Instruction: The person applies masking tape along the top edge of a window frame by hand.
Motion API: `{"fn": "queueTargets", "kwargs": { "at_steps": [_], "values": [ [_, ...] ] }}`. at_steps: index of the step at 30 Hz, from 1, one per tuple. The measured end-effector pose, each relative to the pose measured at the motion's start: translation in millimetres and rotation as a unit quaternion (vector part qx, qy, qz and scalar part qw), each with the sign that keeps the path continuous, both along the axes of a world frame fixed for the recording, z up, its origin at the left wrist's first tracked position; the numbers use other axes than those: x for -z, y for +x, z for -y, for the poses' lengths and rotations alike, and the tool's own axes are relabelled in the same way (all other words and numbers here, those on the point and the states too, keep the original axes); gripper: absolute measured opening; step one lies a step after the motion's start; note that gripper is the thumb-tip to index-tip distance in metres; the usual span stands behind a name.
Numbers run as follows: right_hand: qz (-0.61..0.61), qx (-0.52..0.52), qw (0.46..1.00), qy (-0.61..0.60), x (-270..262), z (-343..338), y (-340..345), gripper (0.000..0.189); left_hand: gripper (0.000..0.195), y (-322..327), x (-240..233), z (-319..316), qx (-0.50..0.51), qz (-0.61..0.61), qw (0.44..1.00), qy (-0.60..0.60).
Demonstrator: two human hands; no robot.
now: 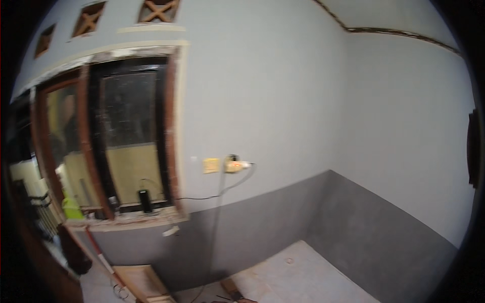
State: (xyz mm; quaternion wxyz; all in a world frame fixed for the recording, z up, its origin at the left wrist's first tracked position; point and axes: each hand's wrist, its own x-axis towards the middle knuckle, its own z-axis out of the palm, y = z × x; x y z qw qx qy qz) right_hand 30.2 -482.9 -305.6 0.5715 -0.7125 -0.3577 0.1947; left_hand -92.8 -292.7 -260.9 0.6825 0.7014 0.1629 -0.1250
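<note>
At the very bottom edge only a sliver of a hand shows, seemingly my right hand (247, 300). Just beyond it a brown, flat piece, perhaps wooden (229, 286), lies at the edge of the pale floor (314, 282). Whether the fingers hold this piece or only lie near it is too cut off to tell. A thin dark rod (223, 297) is beside it. My left hand is out of view. Ahead is a wall painted light grey above (265, 94) and dark grey below (257, 231).
A window (130, 110) with masking tape around its frame is on the left. On its sill stands a black device (144, 200), its cable running to a plug (237, 166) in a wall socket beside a light switch (211, 166). Below are a wooden frame (153, 280) and a red-and-white pole (106, 263).
</note>
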Motion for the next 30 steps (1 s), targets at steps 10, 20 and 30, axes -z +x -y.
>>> {"fn": "queueTargets", "kwargs": {
  "at_steps": [10, 20, 30],
  "values": [
    [-0.031, -0.02, 0.99, 0.138, -33, -67, 6, 0.027, 0.054, -15, 13, -21, -0.089, 0.031, 0.995, 0.035],
    [-0.081, -0.025, 0.985, 0.148, -42, -121, 4, 0.029, 0.059, -46, 25, -51, -0.115, 0.039, 0.992, 0.034],
    [0.086, -0.047, 0.992, 0.085, -6, -129, -13, 0.021, 0.066, -76, 33, -51, -0.162, 0.052, 0.984, 0.044]
  ]
}}
